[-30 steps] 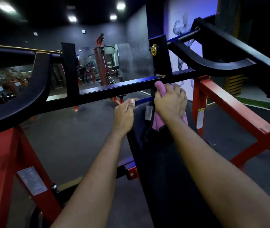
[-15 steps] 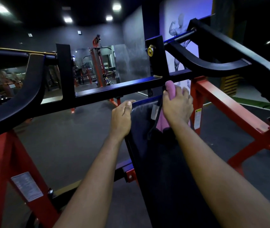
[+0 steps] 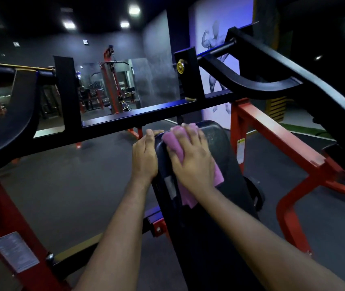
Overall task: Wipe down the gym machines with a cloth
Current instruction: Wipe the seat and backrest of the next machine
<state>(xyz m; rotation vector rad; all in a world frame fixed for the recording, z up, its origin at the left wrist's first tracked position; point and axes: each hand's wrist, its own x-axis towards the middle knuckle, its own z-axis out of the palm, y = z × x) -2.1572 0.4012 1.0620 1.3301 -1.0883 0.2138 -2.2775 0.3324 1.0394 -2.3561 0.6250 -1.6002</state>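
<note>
A black padded bench pad (image 3: pixel 228 164) of a red and black gym machine slopes away from me in the middle of the view. My right hand (image 3: pixel 194 160) presses a pink cloth (image 3: pixel 175 143) flat onto the upper part of the pad, fingers spread over it. The cloth's loose end (image 3: pixel 188 198) hangs out below my wrist. My left hand (image 3: pixel 144 156) grips the pad's left edge near its top, thumb on the upper rim.
A black crossbar (image 3: pixel 138 118) runs just beyond the pad's top. Curved black arms (image 3: pixel 272 80) rise at right and left (image 3: pixel 13 122). Red frame legs (image 3: pixel 272 139) flank the bench. Dark rubber floor (image 3: pixel 83 185) lies left, other machines (image 3: pixel 112 87) far back.
My right hand slid the cloth from the pad's top edge down onto its face. The view shifted so more of the pad's top shows. My left hand kept its grip.
</note>
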